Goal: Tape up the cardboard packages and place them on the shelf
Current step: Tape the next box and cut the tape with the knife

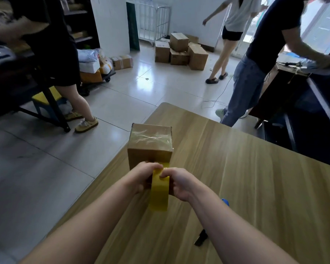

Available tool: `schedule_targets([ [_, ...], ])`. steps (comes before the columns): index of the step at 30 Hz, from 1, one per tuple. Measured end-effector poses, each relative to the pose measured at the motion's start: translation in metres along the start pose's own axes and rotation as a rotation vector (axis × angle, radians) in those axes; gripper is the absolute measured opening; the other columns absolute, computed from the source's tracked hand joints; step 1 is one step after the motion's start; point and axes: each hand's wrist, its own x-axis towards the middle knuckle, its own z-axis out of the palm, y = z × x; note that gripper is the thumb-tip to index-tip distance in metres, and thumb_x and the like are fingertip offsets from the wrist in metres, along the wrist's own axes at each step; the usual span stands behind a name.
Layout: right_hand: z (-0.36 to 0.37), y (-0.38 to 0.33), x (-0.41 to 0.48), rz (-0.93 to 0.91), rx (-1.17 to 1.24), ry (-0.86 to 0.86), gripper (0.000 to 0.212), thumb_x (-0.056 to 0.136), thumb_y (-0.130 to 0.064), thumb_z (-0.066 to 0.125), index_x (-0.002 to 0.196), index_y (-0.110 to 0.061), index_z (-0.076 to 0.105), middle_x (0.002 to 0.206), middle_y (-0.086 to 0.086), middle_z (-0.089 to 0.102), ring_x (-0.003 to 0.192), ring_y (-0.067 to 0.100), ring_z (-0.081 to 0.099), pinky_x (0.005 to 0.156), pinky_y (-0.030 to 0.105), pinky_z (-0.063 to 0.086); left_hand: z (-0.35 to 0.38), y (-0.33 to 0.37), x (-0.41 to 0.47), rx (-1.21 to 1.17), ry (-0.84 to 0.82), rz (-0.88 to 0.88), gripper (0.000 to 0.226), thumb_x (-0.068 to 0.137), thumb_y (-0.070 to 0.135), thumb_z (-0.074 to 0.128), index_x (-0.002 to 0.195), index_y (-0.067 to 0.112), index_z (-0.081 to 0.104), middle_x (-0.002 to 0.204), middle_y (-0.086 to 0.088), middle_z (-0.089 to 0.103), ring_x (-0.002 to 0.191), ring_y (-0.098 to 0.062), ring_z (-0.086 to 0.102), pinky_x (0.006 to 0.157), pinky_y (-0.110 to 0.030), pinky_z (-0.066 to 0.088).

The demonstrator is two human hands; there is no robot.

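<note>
Yellow tape roll (159,193) is held by both hands, left hand (141,178) and right hand (179,182) curled around it, just before the cardboard package (151,147) standing on the wooden table (246,187)

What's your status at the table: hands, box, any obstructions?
Left hand and right hand both gripping yellow tape roll. Cardboard box on table, clear tape across top. Nothing between hands and box.

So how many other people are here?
3: one on the left by the shelves, one walking at the back, one on the right at a counter. Others may be hidden.
</note>
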Motion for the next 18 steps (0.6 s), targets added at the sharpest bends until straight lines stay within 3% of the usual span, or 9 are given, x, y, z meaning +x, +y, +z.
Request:
schedule_targets([
  [4, -0.015, -0.001, -0.004, -0.02, -0.298, -0.008, 0.042, 0.086, -0.024, 0.068, 0.123, -0.011, 0.057, 0.117, 0.01, 0.064, 0.11, 0.026, 0.06, 0.103, 0.045, 0.045, 0.005, 0.0, 0.003, -0.011, 0.009, -0.016, 0.037, 0.091, 0.02, 0.063, 0.122, 0.003, 0.051, 0.106, -0.018, 0.063, 0.096, -0.031, 0.064, 0.082, -0.043, 0.056],
  [8, -0.024, -0.005, -0.008, -0.069, -0.386, 0.038, 0.042, 0.088, -0.031, 0.066, 0.122, -0.008, 0.056, 0.112, 0.008, 0.064, 0.106, 0.023, 0.06, 0.099, 0.041, 0.048, 0.011, -0.002, 0.003, -0.059, 0.001, 0.005, 0.042, 0.091, 0.019, 0.063, 0.129, 0.008, 0.048, 0.11, -0.02, 0.063, 0.097, -0.034, 0.064, 0.079, -0.045, 0.056],
  [13, -0.008, -0.023, -0.009, -0.295, -0.739, 0.391, 0.056, 0.083, -0.06, 0.061, 0.112, -0.013, 0.058, 0.111, 0.005, 0.062, 0.102, 0.024, 0.06, 0.083, 0.036, 0.052, 0.015, 0.004, 0.008, -0.143, -0.018, 0.065, 0.044, 0.094, 0.017, 0.057, 0.137, 0.011, 0.045, 0.102, -0.016, 0.066, 0.082, -0.028, 0.067, 0.07, -0.04, 0.056],
  [15, -0.004, -0.031, -0.007, -0.437, -0.854, 0.531, 0.06, 0.082, -0.057, 0.062, 0.125, -0.016, 0.052, 0.122, 0.003, 0.056, 0.112, 0.024, 0.055, 0.085, 0.035, 0.048, 0.013, 0.01, 0.012, -0.164, -0.016, 0.07, 0.053, 0.094, 0.02, 0.057, 0.143, 0.012, 0.038, 0.109, -0.017, 0.065, 0.084, -0.028, 0.067, 0.07, -0.04, 0.057],
  [18, -0.007, -0.047, 0.001, -0.603, -0.879, 0.541, 0.069, 0.085, -0.038, 0.064, 0.146, -0.024, 0.036, 0.15, 0.004, 0.033, 0.138, 0.025, 0.033, 0.106, 0.038, 0.037, 0.01, 0.016, 0.01, -0.109, -0.036, 0.102, 0.038, 0.096, 0.018, 0.056, 0.132, 0.015, 0.048, 0.102, -0.016, 0.063, 0.084, -0.029, 0.064, 0.077, -0.044, 0.053],
])
